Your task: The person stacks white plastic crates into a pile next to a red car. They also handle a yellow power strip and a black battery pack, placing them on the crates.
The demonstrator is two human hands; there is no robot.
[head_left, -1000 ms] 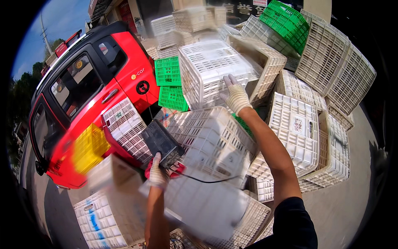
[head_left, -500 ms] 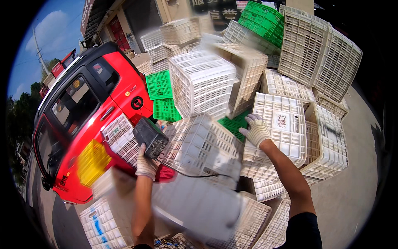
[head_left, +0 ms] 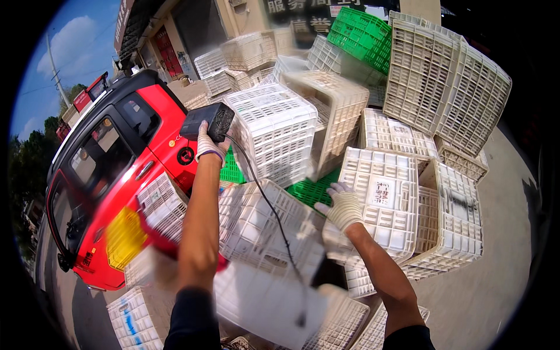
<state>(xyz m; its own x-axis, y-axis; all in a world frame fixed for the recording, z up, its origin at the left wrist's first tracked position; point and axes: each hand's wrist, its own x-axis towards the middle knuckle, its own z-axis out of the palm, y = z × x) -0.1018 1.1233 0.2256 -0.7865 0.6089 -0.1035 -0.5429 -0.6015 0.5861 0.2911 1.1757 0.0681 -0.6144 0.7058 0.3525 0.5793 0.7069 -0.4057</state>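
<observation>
My left hand (head_left: pixel 209 144), in a pale knit glove, is raised and closed around a black charger (head_left: pixel 205 120), a boxy unit with a round fan grille. From it a black cord (head_left: pixel 263 195) hangs down over the crates, its lower end blurred. My right hand (head_left: pixel 343 207), gloved too, has its fingers spread at the left edge of a white slotted crate (head_left: pixel 382 216); whether it presses on it I cannot tell. Between the hands sits a white crate (head_left: pixel 265 227), and beyond it a stacked white crate (head_left: pixel 271 137) stands beside the charger.
A red vehicle (head_left: pixel 166 114) is at the left, with a yellow crate (head_left: pixel 123 240) near its side. Tall white crates (head_left: pixel 429 76) pile up at the right. A green crate (head_left: pixel 360 39) sits at the back, another green crate (head_left: pixel 315 191) low in the middle. Pavement (head_left: pixel 501 233) lies to the right.
My left hand has lifted the charger up and away from me, and more of its cord now hangs in view. My right hand has shifted slightly left and down along the crate.
</observation>
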